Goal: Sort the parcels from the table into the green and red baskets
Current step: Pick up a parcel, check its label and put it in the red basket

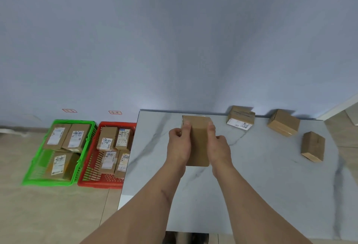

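Presently both hands grasp one brown parcel (198,141) above the middle of the table (251,185): the left hand (179,143) holds its left edge, thumb on the upper face, and the right hand (218,143) mirrors it on the right edge. No label shows on the face turned up, so the sorting mark is probably underneath or on a side.

Risks noted: if the label goes unread, the parcel may end in the wrong basket. Both baskets lie on the floor off the table's left edge, so a drop from table height could tip it out or land it on the rim.

Three more parcels lie near the table's far right, well apart from the hands. The table top is pale, marble-patterned and looks smooth. The green basket (85,147) and red basket (91,158) stand side by side on a tiled floor, each already holding labelled parcels. A plain bluish wall rises behind, bearing two small red-edged tags above the baskets.
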